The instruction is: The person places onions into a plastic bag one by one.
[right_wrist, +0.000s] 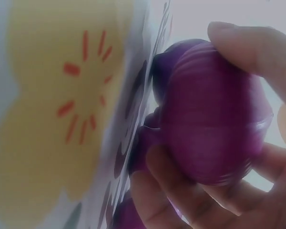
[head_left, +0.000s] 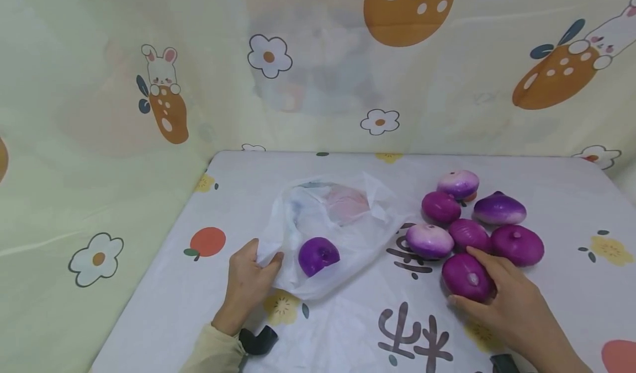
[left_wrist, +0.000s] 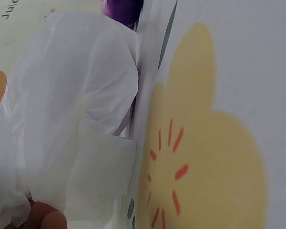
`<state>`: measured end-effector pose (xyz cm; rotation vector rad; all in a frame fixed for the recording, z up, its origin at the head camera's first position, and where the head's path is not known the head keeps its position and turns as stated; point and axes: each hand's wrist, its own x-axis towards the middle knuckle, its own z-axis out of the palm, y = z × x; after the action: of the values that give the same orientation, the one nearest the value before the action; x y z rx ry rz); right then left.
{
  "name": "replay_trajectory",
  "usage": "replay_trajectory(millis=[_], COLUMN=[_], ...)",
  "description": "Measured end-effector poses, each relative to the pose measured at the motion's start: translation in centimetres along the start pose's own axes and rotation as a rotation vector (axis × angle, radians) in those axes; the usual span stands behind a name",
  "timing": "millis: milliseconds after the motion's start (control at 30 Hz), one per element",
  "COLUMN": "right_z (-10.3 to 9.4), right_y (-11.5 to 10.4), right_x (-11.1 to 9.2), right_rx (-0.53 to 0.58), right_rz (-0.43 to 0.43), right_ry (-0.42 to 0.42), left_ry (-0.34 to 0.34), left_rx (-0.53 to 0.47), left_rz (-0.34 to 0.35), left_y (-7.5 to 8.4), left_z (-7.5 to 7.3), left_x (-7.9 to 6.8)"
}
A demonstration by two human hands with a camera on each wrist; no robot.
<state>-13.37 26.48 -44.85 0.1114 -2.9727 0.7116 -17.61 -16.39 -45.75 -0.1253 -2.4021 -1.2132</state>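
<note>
My left hand (head_left: 253,279) pinches the left edge of a thin white plastic bag (head_left: 365,249) lying on the table. In the left wrist view the bag (left_wrist: 66,95) rises in folds above the fingertips. A dark purple onion (head_left: 315,256) lies in the bag's near part, and a pinkish shape (head_left: 348,203) shows through the plastic farther back. My right hand (head_left: 517,298) holds a purple-red onion (head_left: 467,276) between thumb and fingers. The right wrist view has the thumb over one side of that onion (right_wrist: 212,114) and the other fingers around the opposite side.
Beyond the right hand several purple onions lie in a cluster, among them a white-and-purple one (head_left: 429,241) and a large dark one (head_left: 517,245). A printed white cloth (head_left: 169,318) covers the table. A patterned curtain (head_left: 318,97) hangs behind and at the left.
</note>
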Motion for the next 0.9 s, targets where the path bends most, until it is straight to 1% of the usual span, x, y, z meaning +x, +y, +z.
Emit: replay_trajectory(millis=[200,400,667,900], right_z=[0.0,0.2,0.2,0.3], right_y=[-0.3,-0.5,-0.9,-1.2], right_x=[0.0,-0.2,-0.2,-0.2], right_rx=[0.005,0.027,0.066,0.084], right_rz=[-0.004,-0.037,-0.067,-0.038], right_ry=[-0.002,0.052,0.097,0.090], left_ry=[0.006,0.009,0.007,-0.001], left_rx=[-0.005,-0.006,0.018,0.019], left_rz=[0.014,0.024,0.024,0.014], left_y=[-0.1,-0.2,0.0,0.0], left_z=[0.1,0.2,0.1,0.0], left_x=[-0.1,-0.1,0.0,0.1])
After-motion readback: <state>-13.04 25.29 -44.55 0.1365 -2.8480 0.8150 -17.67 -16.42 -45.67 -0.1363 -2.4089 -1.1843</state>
